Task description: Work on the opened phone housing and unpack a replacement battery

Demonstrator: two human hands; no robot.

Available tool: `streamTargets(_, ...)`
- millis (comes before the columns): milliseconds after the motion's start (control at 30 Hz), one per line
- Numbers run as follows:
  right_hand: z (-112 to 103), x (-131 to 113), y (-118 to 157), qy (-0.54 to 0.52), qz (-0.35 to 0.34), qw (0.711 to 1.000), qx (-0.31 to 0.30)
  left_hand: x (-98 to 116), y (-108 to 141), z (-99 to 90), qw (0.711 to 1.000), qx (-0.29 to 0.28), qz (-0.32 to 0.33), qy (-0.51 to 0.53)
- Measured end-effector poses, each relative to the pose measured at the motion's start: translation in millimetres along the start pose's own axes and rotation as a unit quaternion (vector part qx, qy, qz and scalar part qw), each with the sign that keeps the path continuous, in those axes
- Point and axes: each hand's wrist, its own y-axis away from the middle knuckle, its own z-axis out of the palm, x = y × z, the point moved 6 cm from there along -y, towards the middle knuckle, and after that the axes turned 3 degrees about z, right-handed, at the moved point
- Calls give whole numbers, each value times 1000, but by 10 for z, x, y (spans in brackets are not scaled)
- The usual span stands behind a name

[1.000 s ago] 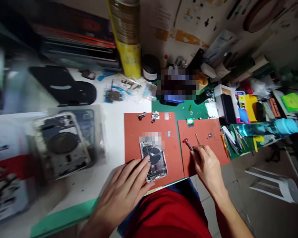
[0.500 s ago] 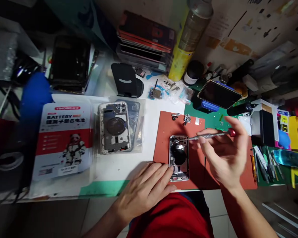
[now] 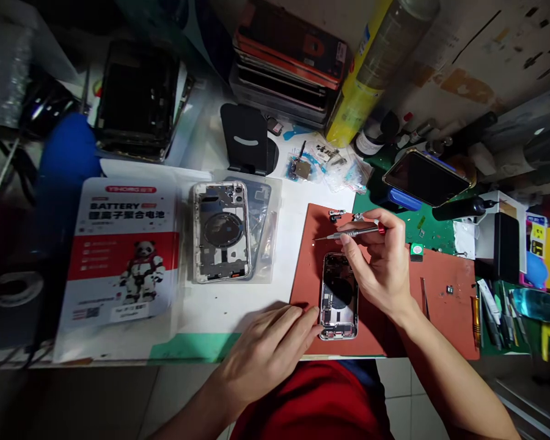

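1. Phone [image 3: 339, 297], head view (the only one): open, internals exposed, lying on the brick-red mat [image 3: 308, 269] right in front of the person, between the two hands.
2. Left hand [image 3: 279, 345]: laid low, fingertips against the phone's lower left edge. No pinch visible; looks like steadying only.
3. Right hand [image 3: 380, 266]: thumb and fingers closed on a slim screwdriver [image 3: 356, 232] with a red end cap. Tip points left, past the phone's top edge, off the phone. Can't tell if it touches the mat.
4. Done: phone is opened up. Small loose parts [image 3: 337, 215] lie near the mat's far edge; can't confirm they belong to it.
5. Remaining: nothing covers the internals, so I'd call it mid-job. Which screws are in or out is too small to tell.
6. Text: packet [image 3: 128, 211] reads "BATTERY", Chinese line below. Red strip on top looks like "YIHONG", not crisp. White label near its foot starts "For"; rest too small. Armoured panda art.
7. White-edged phone frame [image 3: 222, 229] beside the packet: no legible markings.
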Motion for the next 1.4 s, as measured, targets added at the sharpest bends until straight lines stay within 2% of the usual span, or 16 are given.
streamTargets(333,11,33,7,-11,8,1000,-6,-22,-78,-47,999,15,0,-29)
streamTargets(533,-23,39,12,-33,29,999,11,-55,-10,-7,1000,8,-16,-7)
streamTargets(600,-66,7,51,-65,54,996,27,-109,29,-3,999,14,-48,20)
streamTargets(700,-137,-71,204,-138,106,983,60,-221,72,-27,988,44,-131,73)
streamTargets(833,-148,-115,567,-228,177,953,87,-310,83,22,950,53,-247,184)
streamTargets(933,-126,-49,840,-251,229,933,116,-303,65,113,922,36,-282,261)
streamTargets(1067,-97,47,1018,-268,266,915,142,-304,53,171,911,32,-291,290)
streamTargets(1400,-77,116,1045,-263,281,911,149,-319,72,205,917,21,-283,281)
